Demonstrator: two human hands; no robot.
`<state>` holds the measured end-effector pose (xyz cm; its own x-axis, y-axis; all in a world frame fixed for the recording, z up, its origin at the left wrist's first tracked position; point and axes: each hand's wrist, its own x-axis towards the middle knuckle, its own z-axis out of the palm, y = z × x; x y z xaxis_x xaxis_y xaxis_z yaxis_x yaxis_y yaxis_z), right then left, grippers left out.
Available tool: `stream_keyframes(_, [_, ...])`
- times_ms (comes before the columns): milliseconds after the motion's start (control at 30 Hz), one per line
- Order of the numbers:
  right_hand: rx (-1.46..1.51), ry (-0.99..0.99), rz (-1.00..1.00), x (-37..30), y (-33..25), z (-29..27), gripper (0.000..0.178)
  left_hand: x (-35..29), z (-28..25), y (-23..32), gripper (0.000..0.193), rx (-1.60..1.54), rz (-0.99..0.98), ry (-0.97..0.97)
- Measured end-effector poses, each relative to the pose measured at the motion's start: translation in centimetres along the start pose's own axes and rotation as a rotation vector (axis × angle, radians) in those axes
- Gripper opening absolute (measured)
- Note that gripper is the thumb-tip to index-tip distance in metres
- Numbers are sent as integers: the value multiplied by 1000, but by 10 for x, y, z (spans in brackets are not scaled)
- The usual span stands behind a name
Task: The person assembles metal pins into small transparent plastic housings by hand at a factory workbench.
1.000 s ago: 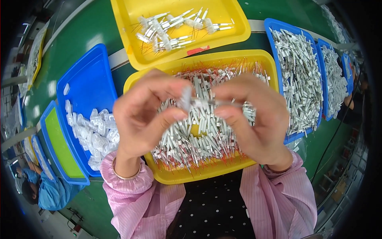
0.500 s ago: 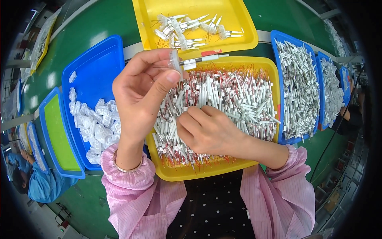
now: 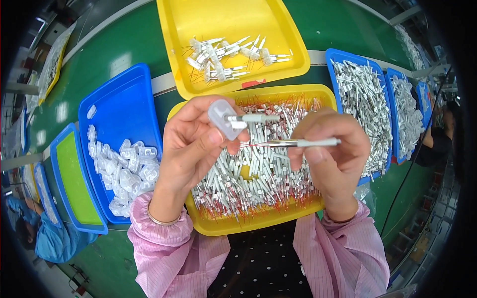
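Observation:
My left hand pinches a small transparent plastic holder by its rim, with white-and-metal rods standing out of it toward the right. In my right hand, the thumb and fingers grip a slim white-and-silver rod lying level. Thin red wire runs from this rod's left end toward the holder; whether it enters the holder, I cannot tell. Both hands are above a yellow tray heaped with similar rods that have red wires.
Beyond stands another yellow tray with several assembled pieces. A blue tray of transparent holders is at left, beside a green-bottomed blue tray. More rods fill a blue tray at right. A person in blue is far left.
My right hand has lifted from the heap, now gripping a rod, and moved right. My left hand has lowered slightly and turned the holder's face more toward me.

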<state>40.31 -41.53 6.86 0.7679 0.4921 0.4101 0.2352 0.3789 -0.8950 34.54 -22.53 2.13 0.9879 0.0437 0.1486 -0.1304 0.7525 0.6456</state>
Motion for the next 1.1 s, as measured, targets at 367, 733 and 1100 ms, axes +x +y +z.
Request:
stream_keyframes(367, [-30,46,39,2,3,-5,21,2,1,-3,36,-33,-42,-5])
stream_keyframes(733, [-433,3,-76,1,-2,-5,16,1,3,-1,38,26,-35,-20])
stream_keyframes(1100, [-665,-157,-325,1,-12,4,24,1,0,-1,38,143,0,5])
